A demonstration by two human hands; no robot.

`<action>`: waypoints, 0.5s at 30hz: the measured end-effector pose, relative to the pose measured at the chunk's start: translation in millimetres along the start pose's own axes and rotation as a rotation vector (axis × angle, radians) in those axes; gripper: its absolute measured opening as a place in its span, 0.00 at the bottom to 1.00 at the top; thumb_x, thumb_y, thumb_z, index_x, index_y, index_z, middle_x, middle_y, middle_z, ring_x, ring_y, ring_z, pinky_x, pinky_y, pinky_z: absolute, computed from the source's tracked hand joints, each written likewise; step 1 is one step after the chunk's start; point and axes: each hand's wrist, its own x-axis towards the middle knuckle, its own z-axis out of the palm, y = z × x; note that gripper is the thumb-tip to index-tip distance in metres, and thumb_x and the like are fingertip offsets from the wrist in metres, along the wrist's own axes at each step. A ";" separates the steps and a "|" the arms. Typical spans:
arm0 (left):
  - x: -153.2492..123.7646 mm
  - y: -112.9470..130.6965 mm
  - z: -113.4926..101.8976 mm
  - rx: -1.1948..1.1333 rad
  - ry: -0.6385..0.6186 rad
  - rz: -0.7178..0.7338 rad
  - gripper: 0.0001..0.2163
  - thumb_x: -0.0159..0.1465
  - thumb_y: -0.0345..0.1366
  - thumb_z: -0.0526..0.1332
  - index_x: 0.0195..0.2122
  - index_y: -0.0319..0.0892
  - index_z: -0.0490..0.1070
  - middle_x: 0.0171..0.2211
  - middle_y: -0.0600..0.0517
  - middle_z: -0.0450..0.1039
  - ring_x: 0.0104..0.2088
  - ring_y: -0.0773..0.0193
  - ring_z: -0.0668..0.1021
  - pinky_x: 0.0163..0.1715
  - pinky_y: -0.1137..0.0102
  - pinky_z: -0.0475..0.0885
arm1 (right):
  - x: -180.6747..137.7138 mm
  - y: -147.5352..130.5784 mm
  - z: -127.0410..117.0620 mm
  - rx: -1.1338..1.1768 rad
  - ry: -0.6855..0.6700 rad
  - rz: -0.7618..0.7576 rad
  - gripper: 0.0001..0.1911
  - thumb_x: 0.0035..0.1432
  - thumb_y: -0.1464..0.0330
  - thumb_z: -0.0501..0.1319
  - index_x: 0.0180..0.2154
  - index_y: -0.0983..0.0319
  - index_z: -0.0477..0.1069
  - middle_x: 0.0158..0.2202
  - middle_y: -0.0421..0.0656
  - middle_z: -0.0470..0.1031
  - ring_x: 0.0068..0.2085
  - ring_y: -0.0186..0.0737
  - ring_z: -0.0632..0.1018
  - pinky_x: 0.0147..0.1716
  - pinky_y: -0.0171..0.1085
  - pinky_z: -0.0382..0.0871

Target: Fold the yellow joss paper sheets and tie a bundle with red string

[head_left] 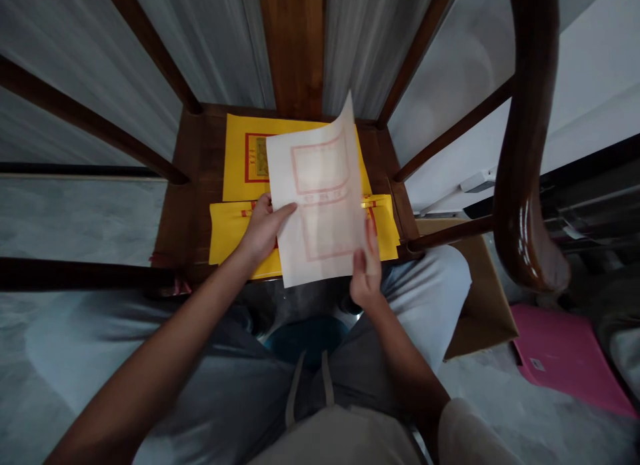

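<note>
One white sheet (317, 228) with red-printed frames is held at centre frame, tilted, its upper right corner curled upward. The left hand (263, 228) has its grip clamped on the sheet's left edge, thumb on the face. The right hand (367, 272) is at the lower right edge; it is blurred, and whether its grip is clamped or merely touching cannot be told.

Risks, as judged: should the right hand not be holding, the curled corner could fold over or crease. A hard pinch at left could wrinkle the thin sheet. A low sweep could catch the yellow bundle (225, 232) beneath and push it off the front of the chair seat (193, 158).

Edges and room: the sheet's bottom edge overhangs the seat front, above the lap. Behind it, a yellow sheet (240, 128) reaches towards the backrest, upper centre. Strips of bare wood show left and right of the yellow papers; spindles (150, 45) bound the upper left, and the armrest (525, 152) limits movement at right
</note>
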 end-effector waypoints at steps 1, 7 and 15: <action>0.2 0.9 -0.2 0.004 -0.006 -0.002 0.23 0.51 0.40 0.77 0.45 0.42 0.71 0.42 0.47 0.81 0.41 0.52 0.83 0.44 0.58 0.81 | 1.2 1.7 0.0 0.082 0.158 0.081 0.30 0.69 0.54 0.57 0.69 0.52 0.67 0.72 0.41 0.66 0.77 0.43 0.59 0.78 0.53 0.46; 7.1 -4.4 -2.7 0.066 0.073 0.002 0.28 0.51 0.33 0.74 0.54 0.40 0.70 0.41 0.46 0.81 0.42 0.49 0.84 0.45 0.56 0.82 | 21.7 12.3 -9.8 0.527 0.556 0.467 0.34 0.57 0.56 0.66 0.63 0.57 0.70 0.63 0.46 0.77 0.66 0.48 0.76 0.71 0.54 0.65; 0.9 -4.8 -2.2 0.084 0.009 0.053 0.38 0.51 0.31 0.69 0.66 0.45 0.67 0.44 0.48 0.81 0.38 0.56 0.82 0.40 0.63 0.80 | 15.2 11.6 -10.5 0.459 0.630 0.502 0.33 0.54 0.56 0.67 0.60 0.59 0.72 0.61 0.46 0.79 0.65 0.47 0.77 0.71 0.52 0.65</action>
